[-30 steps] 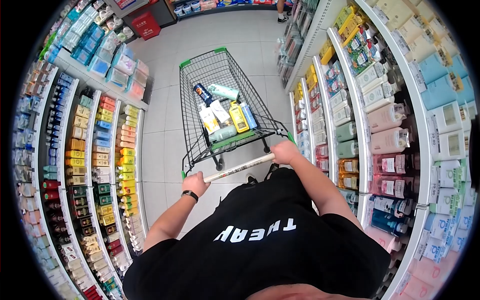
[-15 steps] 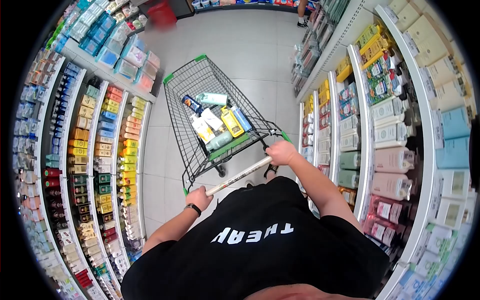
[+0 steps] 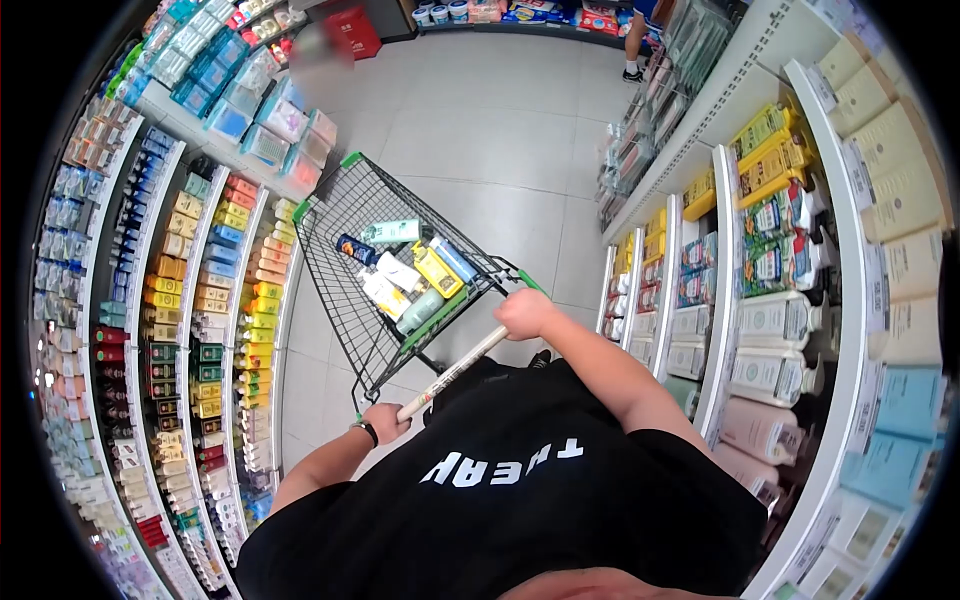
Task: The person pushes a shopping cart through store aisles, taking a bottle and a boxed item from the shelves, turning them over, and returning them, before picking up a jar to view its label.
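Note:
A wire shopping cart (image 3: 335, 290) with green corners stands in front of me, angled to the left. My left hand (image 3: 386, 424) is closed around the left end of its pale handle (image 3: 455, 372). Around the right end of the handle, my right hand (image 3: 524, 314) is wrapped too. Several bottles lie in the cart: a yellow bottle (image 3: 437, 271), a blue bottle (image 3: 454, 259), a dark blue bottle (image 3: 356, 249), a pale green bottle (image 3: 392, 232) and white ones. Another greenish bottle (image 3: 420, 312) rests close to the handle side.
Shelves of bottles (image 3: 205, 330) line the left side, and more shelves (image 3: 715, 290) line the right. Packs (image 3: 265, 130) stack at the left corner. A red box (image 3: 352, 32) stands at the far end. Another person's leg (image 3: 634, 48) shows beyond the right shelves.
The cart has swung to the left, with its front nearer the left shelves. Both hands have kept hold of the handle. The far end of the aisle appears closer.

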A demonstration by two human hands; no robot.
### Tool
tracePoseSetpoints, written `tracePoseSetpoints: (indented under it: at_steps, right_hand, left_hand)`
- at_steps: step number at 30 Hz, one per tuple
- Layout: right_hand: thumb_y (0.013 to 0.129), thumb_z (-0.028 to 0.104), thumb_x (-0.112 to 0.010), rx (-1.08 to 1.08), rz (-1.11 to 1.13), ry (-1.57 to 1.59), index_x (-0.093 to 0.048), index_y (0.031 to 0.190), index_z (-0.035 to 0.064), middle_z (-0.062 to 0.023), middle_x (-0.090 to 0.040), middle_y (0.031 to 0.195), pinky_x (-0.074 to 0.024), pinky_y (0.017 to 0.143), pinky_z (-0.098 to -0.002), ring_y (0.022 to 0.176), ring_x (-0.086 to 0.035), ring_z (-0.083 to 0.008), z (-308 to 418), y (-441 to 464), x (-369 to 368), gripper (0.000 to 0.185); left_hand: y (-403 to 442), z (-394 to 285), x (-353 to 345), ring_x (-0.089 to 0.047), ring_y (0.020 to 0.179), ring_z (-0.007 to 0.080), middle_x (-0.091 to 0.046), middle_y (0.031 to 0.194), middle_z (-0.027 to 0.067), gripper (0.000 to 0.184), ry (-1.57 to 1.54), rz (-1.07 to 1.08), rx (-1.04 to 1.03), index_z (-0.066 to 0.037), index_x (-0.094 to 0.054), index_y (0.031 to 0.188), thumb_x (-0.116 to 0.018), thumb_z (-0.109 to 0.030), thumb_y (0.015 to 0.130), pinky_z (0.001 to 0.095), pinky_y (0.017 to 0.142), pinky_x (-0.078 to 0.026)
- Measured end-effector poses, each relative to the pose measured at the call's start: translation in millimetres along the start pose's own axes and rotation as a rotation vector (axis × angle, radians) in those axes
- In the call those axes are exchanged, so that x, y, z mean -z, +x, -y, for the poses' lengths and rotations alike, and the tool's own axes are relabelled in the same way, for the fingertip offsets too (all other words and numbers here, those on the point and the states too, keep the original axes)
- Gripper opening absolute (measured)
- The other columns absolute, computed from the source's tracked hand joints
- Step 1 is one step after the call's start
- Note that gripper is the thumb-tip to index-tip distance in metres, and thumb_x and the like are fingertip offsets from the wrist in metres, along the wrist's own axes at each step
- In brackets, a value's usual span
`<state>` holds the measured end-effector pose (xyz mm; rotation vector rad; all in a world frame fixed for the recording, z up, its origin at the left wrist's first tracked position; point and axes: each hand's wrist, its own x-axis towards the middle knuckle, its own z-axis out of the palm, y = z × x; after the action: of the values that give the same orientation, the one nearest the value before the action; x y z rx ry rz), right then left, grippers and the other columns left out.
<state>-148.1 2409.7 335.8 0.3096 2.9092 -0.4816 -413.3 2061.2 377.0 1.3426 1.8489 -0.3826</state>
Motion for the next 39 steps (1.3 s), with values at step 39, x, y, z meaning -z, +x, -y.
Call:
tracePoseSetpoints:
  at_steps: [39]
  right_hand:
    - [0.074, 0.038, -0.073, 0.427, 0.193, -0.179, -0.067, 0.079, 0.0122, -0.0081, -0.072, 0.080, -0.0581, 0.070, -0.0451, 0.077, -0.072, -0.0295, -109.3, 341.7, 115.6, 0.027]
  left_hand:
    - [94.4, 63.3, 95.4, -0.069, 0.095, 0.0406, -0.071, 0.096, 0.0182, 0.035, -0.485, -0.177, 0.177, -0.008, -0.068, 0.099, -0.059, -0.040, 0.091, 0.0512, 0.082, -0.054]
